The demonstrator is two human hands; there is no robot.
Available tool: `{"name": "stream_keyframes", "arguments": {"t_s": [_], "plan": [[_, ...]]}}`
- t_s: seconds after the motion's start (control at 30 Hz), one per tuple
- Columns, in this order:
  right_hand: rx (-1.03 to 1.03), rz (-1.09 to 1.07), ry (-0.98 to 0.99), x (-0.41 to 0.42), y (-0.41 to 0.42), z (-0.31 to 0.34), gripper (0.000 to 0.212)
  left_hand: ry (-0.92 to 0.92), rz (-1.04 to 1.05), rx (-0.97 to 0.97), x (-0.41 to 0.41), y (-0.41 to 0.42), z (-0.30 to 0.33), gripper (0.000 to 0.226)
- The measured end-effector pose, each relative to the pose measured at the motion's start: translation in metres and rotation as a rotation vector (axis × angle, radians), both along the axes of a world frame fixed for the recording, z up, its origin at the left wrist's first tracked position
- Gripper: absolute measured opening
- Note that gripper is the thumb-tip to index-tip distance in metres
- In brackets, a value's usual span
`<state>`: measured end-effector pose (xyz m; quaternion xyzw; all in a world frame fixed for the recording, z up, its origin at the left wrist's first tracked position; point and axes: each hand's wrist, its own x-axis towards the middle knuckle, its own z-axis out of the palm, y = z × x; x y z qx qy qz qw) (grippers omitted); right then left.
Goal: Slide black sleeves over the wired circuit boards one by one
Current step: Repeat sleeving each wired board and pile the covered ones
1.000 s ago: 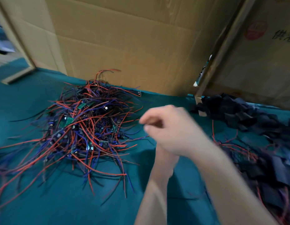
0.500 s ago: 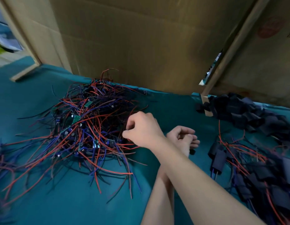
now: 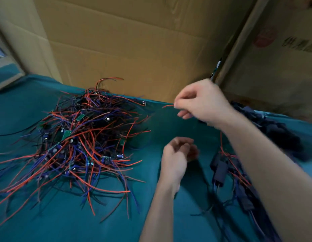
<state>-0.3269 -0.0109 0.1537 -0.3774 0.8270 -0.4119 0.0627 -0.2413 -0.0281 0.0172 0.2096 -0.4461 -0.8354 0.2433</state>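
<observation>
A tangled heap of small green circuit boards with red, blue and black wires lies on the teal cloth at the left. My right hand is raised to the right of the heap and pinches the end of a red wire. My left hand hovers lower, fingers curled; whether it holds anything is hidden by blur. Loose black sleeves are piled at the right behind my right forearm. Boards wearing black sleeves lie at the lower right.
The teal cloth covers the table. Brown cardboard sheets stand upright along the back edge, and another carton stands at the back right. A wooden strip leans between them.
My right hand has lifted away from the heap, up and to the right, pulling a red wire with it. My left hand has stayed low near the middle.
</observation>
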Motion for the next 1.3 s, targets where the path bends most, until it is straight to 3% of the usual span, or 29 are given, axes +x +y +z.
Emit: {"name": "stream_keyframes", "arguments": {"t_s": [0.1, 0.23, 0.33, 0.5, 0.63, 0.73, 0.83, 1.07, 1.17, 1.3], "plan": [[-0.086, -0.081, -0.049, -0.007, 0.027, 0.005, 0.008, 0.049, 0.015, 0.112, 0.001, -0.004, 0.002, 0.027], [0.247, -0.057, 0.183, 0.011, 0.045, -0.029, 0.007, 0.123, -0.022, 0.171, 0.006, -0.007, 0.009, 0.039], [0.345, 0.019, 0.247, 0.021, 0.050, -0.041, 0.009, 0.114, -0.030, 0.136, 0.009, -0.007, 0.010, 0.033], [0.510, 0.208, 0.044, -0.004, 0.071, -0.020, 0.015, 0.052, 0.024, 0.119, 0.009, -0.006, 0.009, 0.020], [0.483, -0.120, 0.190, -0.072, 0.087, -0.020, 0.005, 0.058, 0.003, 0.078, 0.009, -0.006, 0.007, 0.025], [0.703, -0.346, 0.151, -0.123, 0.104, -0.040, 0.017, 0.070, -0.032, 0.002, 0.010, -0.005, 0.006, 0.027], [0.850, -0.417, 0.068, -0.144, 0.113, -0.064, 0.030, 0.043, -0.089, -0.086, 0.010, -0.001, 0.005, 0.027], [0.751, -0.549, 0.113, -0.152, 0.114, -0.069, 0.015, 0.028, -0.125, -0.118, 0.010, 0.000, 0.007, 0.020], [0.680, -0.610, 0.082, -0.152, 0.122, -0.064, 0.023, 0.008, -0.118, -0.116, 0.011, 0.000, 0.007, 0.021], [0.495, -0.699, 0.100, -0.138, 0.136, -0.040, 0.006, 0.025, -0.124, -0.077, 0.009, 0.001, 0.006, 0.021]]}}
